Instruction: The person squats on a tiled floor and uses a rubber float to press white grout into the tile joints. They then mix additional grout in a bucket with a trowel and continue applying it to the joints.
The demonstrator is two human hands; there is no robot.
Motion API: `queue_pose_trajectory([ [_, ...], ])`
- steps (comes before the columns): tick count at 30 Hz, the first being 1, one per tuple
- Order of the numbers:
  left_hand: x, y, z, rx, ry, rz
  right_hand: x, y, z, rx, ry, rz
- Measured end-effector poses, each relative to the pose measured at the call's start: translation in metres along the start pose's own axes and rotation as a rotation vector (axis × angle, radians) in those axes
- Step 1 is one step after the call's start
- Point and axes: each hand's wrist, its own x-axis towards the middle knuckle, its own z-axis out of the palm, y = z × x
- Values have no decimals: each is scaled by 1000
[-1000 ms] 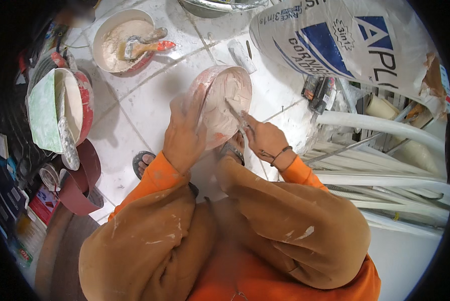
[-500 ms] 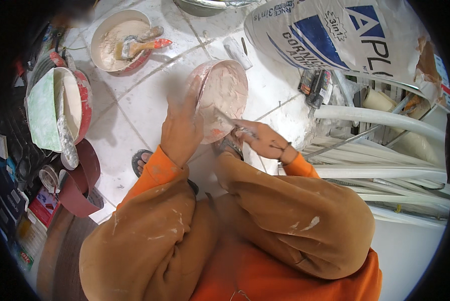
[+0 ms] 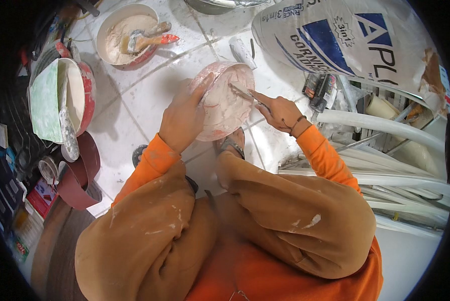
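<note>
A round reddish bowl (image 3: 209,80), tilted toward me, holds pale pinkish-white paste (image 3: 227,103). My left hand (image 3: 183,116) grips the bowl's left side, thumb at the rim. In my right hand (image 3: 281,114) is a putty knife (image 3: 243,92); its blade lies in the paste near the middle of the bowl, and the fingers close round its handle. Part of the handle is hidden by the hand.
Far left, a bowl of powder (image 3: 104,37) carries a paintbrush (image 3: 147,42). A red bucket (image 3: 88,95) with a green board (image 3: 45,103) stands left, beside a sandpaper strip (image 3: 79,185). To the right lie a large sack (image 3: 335,37) and white mouldings (image 3: 380,123).
My right hand with the putty knife has moved up and to the right, and the blade sits farther into the paste. My left hand still grips the bowl.
</note>
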Motion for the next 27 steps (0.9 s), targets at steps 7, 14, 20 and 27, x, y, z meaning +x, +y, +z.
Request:
queue_pose_trajectory([
  [7,-4,-1,7,-81,85,88,-38,13,50,371,-75,-23],
  [14,-6,9,7,-54,137,170,-53,-32,79,715,-91,-12],
  [20,-14,15,7,-34,194,160,-45,-48,82,880,-174,47],
  [27,-25,16,7,-22,57,-73,-42,-51,69,1381,-376,209],
])
